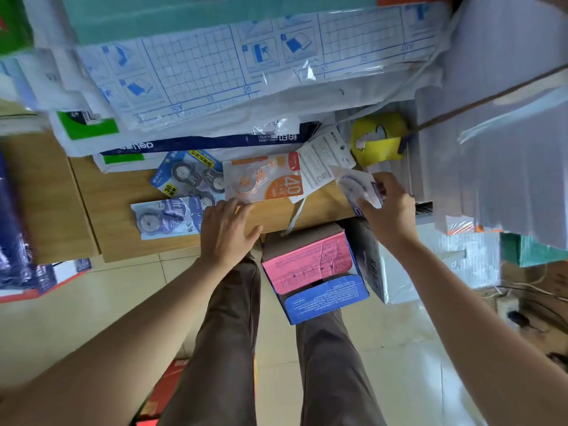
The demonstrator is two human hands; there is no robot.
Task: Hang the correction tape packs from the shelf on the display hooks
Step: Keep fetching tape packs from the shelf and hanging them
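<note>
Several correction tape packs lie on a wooden shelf (129, 241). An orange-and-white pack (261, 176) sits in the middle, a blue pack (187, 173) to its left, and a pale purple pack (166, 216) nearer the front edge. A white pack lying back side up (325, 158) is to the right. My left hand (227, 232) rests flat on the shelf edge, fingertips at the orange pack's lower border. My right hand (390, 204) grips a purple-and-white pack (358, 186), lifted just off the shelf's right end. No display hooks are in view.
Stacks of paper packs and plastic-wrapped gridded sheets (215, 66) fill the shelf's back. A yellow box (379, 139) stands at the back right. On the tiled floor a pink-and-blue box (310, 272) leans by my legs; wrapped reams (498, 167) rise at the right.
</note>
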